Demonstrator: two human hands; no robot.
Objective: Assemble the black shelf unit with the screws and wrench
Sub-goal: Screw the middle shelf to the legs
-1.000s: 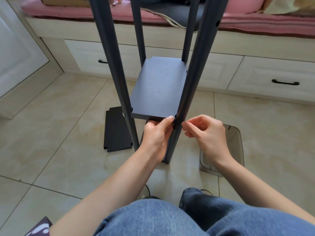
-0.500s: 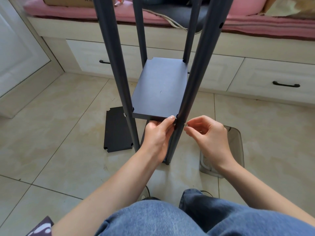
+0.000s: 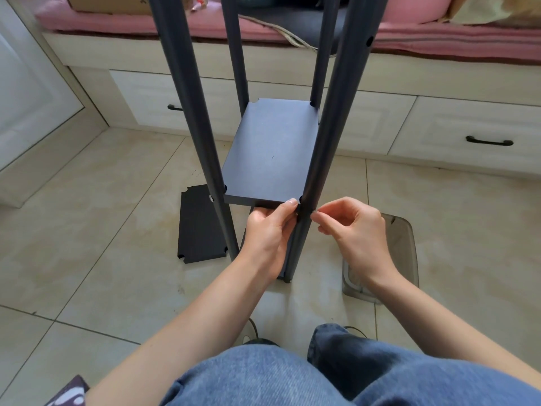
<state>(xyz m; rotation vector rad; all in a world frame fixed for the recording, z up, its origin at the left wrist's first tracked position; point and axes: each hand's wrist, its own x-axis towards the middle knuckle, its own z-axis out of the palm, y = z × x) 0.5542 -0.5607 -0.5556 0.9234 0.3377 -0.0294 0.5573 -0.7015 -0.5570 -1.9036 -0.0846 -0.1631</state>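
The person wears faded blue denim jeans (image 3: pixel 292 376), dark shoes (image 3: pixel 260 341), and both forearms are bare.

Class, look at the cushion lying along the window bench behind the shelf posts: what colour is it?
Pink; the cushion shows best along the top of the head view.

A grey plastic tray (image 3: pixel 405 247) lies on the tiled floor (image 3: pixel 87 230).
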